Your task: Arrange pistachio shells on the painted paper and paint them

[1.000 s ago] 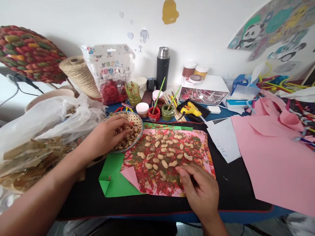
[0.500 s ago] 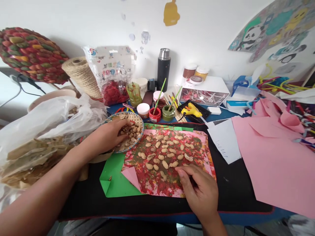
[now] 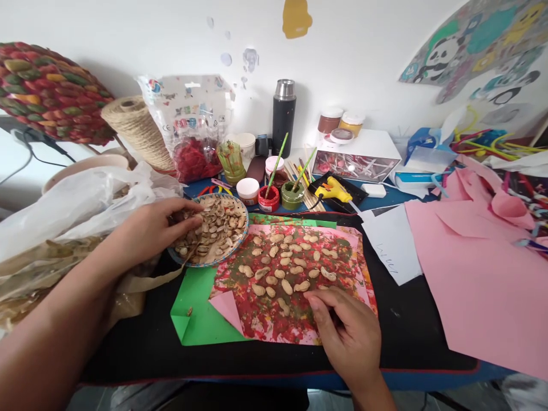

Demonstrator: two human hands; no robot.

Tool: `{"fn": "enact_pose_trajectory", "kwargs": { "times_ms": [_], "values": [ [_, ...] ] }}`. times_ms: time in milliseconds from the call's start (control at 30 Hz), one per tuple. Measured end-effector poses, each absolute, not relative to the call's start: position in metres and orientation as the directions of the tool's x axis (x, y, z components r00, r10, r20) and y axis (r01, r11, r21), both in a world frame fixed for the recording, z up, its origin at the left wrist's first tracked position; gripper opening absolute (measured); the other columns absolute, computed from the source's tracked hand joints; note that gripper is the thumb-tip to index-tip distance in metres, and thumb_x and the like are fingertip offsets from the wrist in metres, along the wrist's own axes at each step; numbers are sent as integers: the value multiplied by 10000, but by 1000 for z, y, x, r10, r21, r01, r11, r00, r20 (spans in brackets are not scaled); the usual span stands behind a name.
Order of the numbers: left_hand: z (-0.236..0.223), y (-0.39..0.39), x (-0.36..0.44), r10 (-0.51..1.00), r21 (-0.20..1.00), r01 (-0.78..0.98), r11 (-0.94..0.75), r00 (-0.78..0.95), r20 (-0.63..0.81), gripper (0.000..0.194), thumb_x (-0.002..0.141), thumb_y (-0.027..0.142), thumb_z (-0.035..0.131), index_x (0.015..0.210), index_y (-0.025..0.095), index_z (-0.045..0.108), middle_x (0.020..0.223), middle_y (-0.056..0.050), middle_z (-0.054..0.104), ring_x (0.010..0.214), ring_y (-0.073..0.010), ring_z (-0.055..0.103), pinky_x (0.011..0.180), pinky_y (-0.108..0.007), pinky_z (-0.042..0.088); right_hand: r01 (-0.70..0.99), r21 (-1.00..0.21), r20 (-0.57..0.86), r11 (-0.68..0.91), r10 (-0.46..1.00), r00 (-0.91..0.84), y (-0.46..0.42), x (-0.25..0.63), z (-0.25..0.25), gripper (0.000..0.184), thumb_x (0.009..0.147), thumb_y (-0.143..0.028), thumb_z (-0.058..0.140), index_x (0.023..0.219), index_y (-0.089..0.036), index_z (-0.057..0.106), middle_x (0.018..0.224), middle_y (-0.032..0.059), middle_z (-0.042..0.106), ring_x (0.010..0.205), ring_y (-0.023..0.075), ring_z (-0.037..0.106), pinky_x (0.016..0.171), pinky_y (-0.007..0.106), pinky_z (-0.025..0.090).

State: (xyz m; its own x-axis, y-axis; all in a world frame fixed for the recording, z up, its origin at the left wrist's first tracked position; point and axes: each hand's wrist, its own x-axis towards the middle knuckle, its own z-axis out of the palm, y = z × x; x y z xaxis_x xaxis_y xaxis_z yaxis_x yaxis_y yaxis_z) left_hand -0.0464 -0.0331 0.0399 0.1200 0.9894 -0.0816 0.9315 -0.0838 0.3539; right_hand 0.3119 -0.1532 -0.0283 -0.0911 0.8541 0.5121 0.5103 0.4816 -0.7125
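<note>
At five o'clock, curls right hand (image 3: 347,331) narrow; cannot tell whether gripping anything. Has nearest peanut (image 3: 302,286) lying lengthwise eight-to-two, just off fingertips (image 3: 312,299) towards eleven. At nine, spreads left hand (image 3: 156,224) loosely over woven basket (image 3: 245,237).

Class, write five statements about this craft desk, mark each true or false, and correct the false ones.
1. The left hand is over the round woven basket with a blue rim. True.
2. The right hand is over the basket. False: the right hand is over the paint-smeared pink paper.
3. Tan peanuts in shells lie on that paper. True.
4. Slim green sticks lean in the small open jar of red paint and the matching jar of green paint. True.
5. The yellow glue gun lies left of both jars in the picture. False: the glue gun lies right of both.
</note>
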Motion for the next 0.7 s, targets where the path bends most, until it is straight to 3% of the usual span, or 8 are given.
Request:
{"fn": "enact_pose_trajectory", "kwargs": {
  "times_ms": [167,400,567,700],
  "values": [
    [40,-34,-47,985,351,933,-82,130,-117,526,971,674,535,1104,216,756,1058,-56,815,908,-266,694,842,-343,505,516,-706,518,486,850,-93,-153,312,-29,178,1049,-189,636,922,-209,761,756,39,796,637,197,761,576,271,543],
    [43,-35,-30,985,431,899,-82,139,-102,409,976,559,576,1168,242,748,1104,-11,816,926,-249,707,853,-323,497,514,-713,507,477,857,-93,-153,313,-30,167,1042,-187,642,939,-215,770,764,31,799,635,194,760,583,274,543],
    [43,-35,-31,984,399,914,-68,128,-125,453,973,603,557,1145,233,751,1002,-14,811,854,-240,684,789,-317,484,511,-708,523,487,848,-84,-153,313,-30,162,1034,-179,650,937,-219,773,775,28,807,643,191,765,587,269,548],
    [43,-34,-36,991,326,942,-84,113,-73,408,999,532,522,1148,221,739,1025,-32,810,866,-246,690,826,-333,497,508,-707,525,493,846,-92,-153,312,-29,158,1040,-174,648,943,-215,766,787,31,809,658,190,767,601,271,547]
  ]
}}
